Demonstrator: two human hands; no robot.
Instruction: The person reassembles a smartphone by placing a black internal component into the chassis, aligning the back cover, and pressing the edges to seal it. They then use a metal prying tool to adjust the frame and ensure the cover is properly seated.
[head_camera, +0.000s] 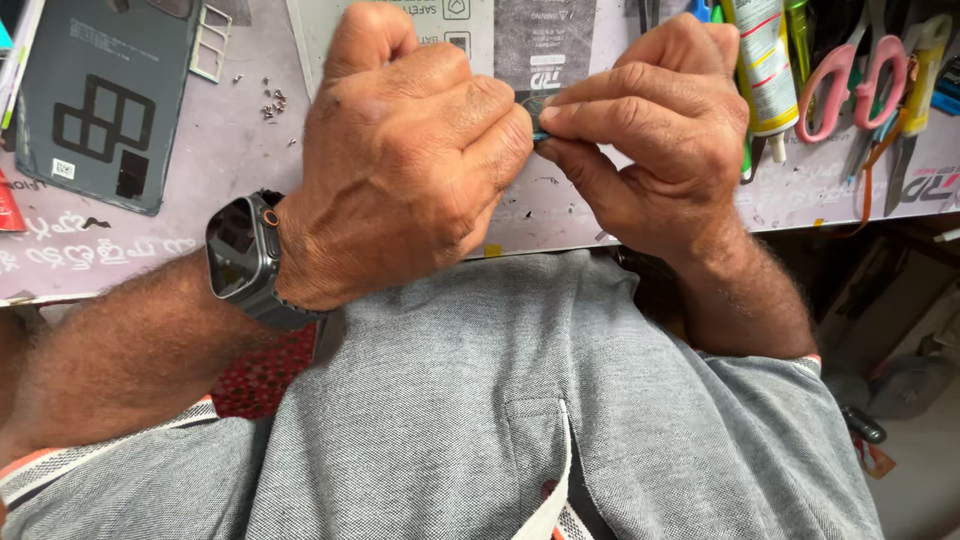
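The left hand (410, 160), with a black square smartwatch (245, 258) on its wrist, is closed into a loose fist above the pale grey work mat (230, 160). The right hand (655, 130) meets it, and the fingertips of both hands pinch one very small thin dark part (540, 135); what kind of part it is I cannot tell, because the fingers cover most of it. To the left on the mat lies a dark grey flat phone back cover (100, 100), and near it some tiny loose metal screws (272, 103). On the right are pink-handled scissors (850, 70) beside a white glue tube (765, 65).
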